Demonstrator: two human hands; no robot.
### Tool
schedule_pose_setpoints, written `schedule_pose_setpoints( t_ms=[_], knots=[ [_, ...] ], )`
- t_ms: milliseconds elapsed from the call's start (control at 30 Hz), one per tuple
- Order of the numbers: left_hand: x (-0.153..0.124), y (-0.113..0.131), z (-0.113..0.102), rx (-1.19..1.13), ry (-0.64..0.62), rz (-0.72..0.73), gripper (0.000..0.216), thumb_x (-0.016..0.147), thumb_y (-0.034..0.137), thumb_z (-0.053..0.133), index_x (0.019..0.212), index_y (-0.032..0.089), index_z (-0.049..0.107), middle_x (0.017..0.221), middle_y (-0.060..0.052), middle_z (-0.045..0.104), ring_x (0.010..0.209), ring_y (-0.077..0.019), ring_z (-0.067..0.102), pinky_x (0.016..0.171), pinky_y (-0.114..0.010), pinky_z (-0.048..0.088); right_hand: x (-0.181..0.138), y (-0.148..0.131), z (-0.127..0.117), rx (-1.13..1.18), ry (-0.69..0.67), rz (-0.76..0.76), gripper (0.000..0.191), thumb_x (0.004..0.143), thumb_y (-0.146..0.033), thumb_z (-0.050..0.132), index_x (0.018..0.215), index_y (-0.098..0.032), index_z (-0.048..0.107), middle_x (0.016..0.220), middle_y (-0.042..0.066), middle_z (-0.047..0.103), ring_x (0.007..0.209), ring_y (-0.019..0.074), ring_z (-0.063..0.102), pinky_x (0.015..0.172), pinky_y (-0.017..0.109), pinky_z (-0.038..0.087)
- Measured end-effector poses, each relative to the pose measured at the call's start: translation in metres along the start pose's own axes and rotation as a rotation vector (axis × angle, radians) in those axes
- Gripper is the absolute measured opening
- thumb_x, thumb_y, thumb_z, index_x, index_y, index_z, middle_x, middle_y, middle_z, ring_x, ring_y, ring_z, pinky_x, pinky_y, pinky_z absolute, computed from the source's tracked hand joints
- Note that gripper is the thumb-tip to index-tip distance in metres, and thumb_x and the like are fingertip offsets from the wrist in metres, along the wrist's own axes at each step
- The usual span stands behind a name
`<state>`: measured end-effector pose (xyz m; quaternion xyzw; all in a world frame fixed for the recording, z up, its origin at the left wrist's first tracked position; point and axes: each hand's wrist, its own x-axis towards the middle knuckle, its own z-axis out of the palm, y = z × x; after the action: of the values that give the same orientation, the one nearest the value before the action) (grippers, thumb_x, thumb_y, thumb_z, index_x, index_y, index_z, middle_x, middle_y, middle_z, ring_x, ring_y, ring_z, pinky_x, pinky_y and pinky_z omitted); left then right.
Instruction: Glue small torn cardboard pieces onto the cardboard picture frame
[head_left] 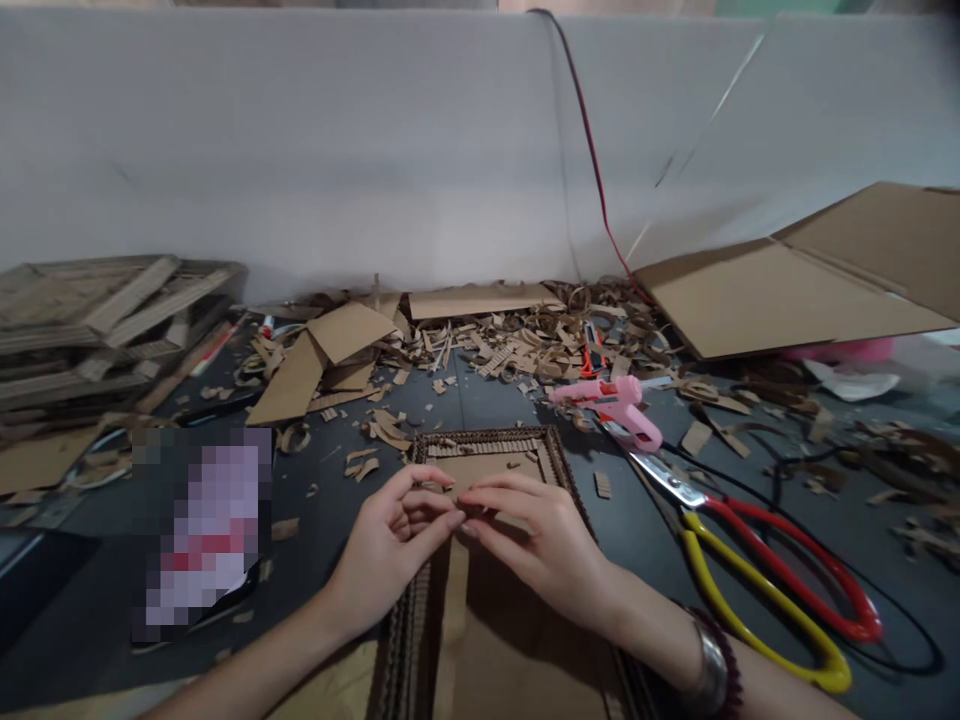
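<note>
My left hand (397,535) and my right hand (547,540) meet above a shallow cardboard tray (487,435) with layered corrugated edges. Thumb and fingers are pinched together on both hands, their tips nearly touching. Whatever lies between the fingertips is too small or too hidden to make out. Beneath them, a pale cardboard strip (452,610) runs lengthwise along the tray's inner left side. A few small cardboard bits lie at the tray's far end. A bracelet (711,665) circles my right wrist.
Right of the tray lie a pink glue gun (611,402) and large scissors (780,570) with red and yellow handles. Cardboard scraps (517,350) and a box cutter (594,350) lie behind. Cardboard frames (112,310) are stacked left, near a blurred-out object (210,530). A cardboard sheet (795,290) leans right.
</note>
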<state>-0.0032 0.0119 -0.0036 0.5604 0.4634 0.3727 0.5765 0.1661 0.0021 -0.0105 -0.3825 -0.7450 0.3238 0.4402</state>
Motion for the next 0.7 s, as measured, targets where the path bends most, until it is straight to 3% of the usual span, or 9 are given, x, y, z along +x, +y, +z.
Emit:
schedule_pose_setpoints(
  t_ms=[200,467,533,700],
  knots=[
    [-0.005,0.000,-0.001,0.033,-0.078,0.061,0.026,0.074,0.015,0.061,0.094,0.021,0.047,0.082,0.001,0.065,0.078,-0.0097,0.062,0.071,-0.017,0.050,0.001,0.002,0.000,-0.004,0.054,0.073,0.013,0.077,-0.016,0.059,0.086,-0.014,0.068,0.079,0.006,0.067,0.071,0.0138,0.062,0.065,0.022,0.049],
    [-0.009,-0.002,-0.002,0.208,-0.204,0.138,0.063,0.066,0.010,0.067,0.118,0.025,0.034,0.111,-0.006,0.053,0.086,-0.0123,0.060,0.080,-0.023,0.049,0.005,0.001,-0.005,0.107,0.203,0.240,0.009,0.075,-0.018,0.059,0.078,-0.020,0.068,0.077,0.002,0.070,0.071,0.0142,0.063,0.067,0.025,0.049],
    [-0.009,-0.003,-0.003,0.224,-0.233,0.143,0.056,0.069,0.011,0.064,0.116,0.023,0.036,0.102,-0.006,0.058,0.082,-0.0127,0.061,0.078,-0.025,0.050,0.007,0.001,-0.007,0.227,0.239,0.339,0.008,0.073,-0.020,0.060,0.077,-0.019,0.067,0.075,0.002,0.069,0.069,0.0141,0.063,0.065,0.025,0.050],
    [-0.006,0.000,-0.003,0.269,-0.202,0.158,0.017,0.075,0.015,0.057,0.091,0.019,0.053,0.084,-0.003,0.064,0.076,-0.0128,0.062,0.070,-0.021,0.051,0.012,0.001,-0.013,0.486,0.279,0.525,0.013,0.065,-0.025,0.067,0.075,-0.017,0.065,0.063,-0.001,0.066,0.059,0.0127,0.062,0.059,0.025,0.050]
  ],
)
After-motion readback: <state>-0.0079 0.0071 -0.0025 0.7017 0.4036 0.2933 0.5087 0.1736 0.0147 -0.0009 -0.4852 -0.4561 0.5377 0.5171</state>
